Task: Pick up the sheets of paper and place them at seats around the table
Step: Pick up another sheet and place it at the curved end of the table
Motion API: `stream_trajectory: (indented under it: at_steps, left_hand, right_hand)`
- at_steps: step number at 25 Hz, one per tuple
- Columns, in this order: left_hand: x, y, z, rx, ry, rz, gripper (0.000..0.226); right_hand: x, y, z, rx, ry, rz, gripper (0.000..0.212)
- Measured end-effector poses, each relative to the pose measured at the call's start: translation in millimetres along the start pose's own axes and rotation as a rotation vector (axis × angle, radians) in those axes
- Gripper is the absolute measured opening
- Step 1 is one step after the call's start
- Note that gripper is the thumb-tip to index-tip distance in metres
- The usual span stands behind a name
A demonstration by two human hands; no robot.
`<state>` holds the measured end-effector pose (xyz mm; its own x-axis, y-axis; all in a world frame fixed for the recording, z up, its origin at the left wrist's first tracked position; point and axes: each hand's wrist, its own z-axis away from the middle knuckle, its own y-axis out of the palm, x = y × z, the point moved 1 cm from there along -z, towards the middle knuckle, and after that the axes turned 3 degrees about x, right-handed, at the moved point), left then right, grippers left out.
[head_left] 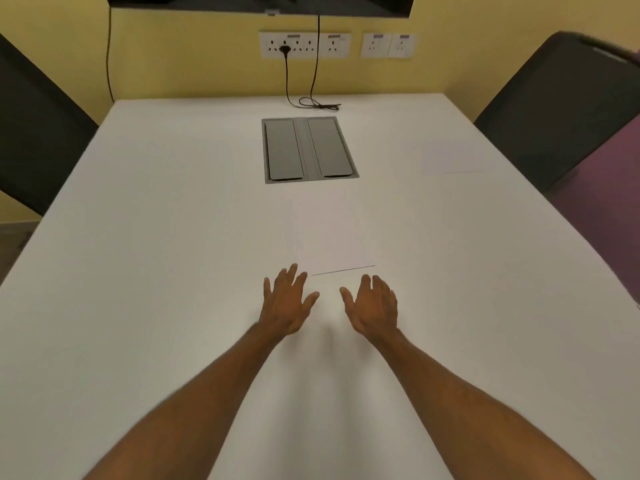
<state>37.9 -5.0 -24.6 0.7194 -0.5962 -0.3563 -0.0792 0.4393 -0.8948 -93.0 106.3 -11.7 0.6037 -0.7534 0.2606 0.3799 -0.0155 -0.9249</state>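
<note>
At the middle of the surface (173, 237), toward twelve o'clock from our hands, lies a sheet (334, 237), white on white and hard to make out except for the thin dark line of its near edge. Our left hand (287, 306) and right hand (372, 311) hover just short of that edge, both spread wide and holding nothing. We judge this to be the reach before a pick-up. The next move calls for getting fingertips under or onto the near edge, since flat paper on a smooth top gives little to catch; sliding it toward us may help. A second sheet (453, 157) rests at about two o'clock, in front of the chair (554, 109) there, so that seat looks served. The near sheet seems flat and uncreased; whether it is one sheet or several we cannot tell
</note>
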Motion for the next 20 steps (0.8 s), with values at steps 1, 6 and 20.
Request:
stream_trajectory:
  at_steps: [1,6,20]
  left_hand:
    - [4.7,0.1,-11.7,-0.01,-0.004,-0.023,0.062]
    - [28.2,14.6,-49.7,-0.061,-0.096,-0.03,0.062]
    - [22.1,72.3,-78.1,-0.059,-0.152,0.024,0.059]
  right_hand:
    - [-1.0,1.0,-14.9,0.001,0.015,-0.011,0.065]
    - [3.9,14.5,-69.6,-0.02,0.001,-0.015,0.073]
    - [10.0,55.5,-116.4,-0.097,0.189,0.066,0.089]
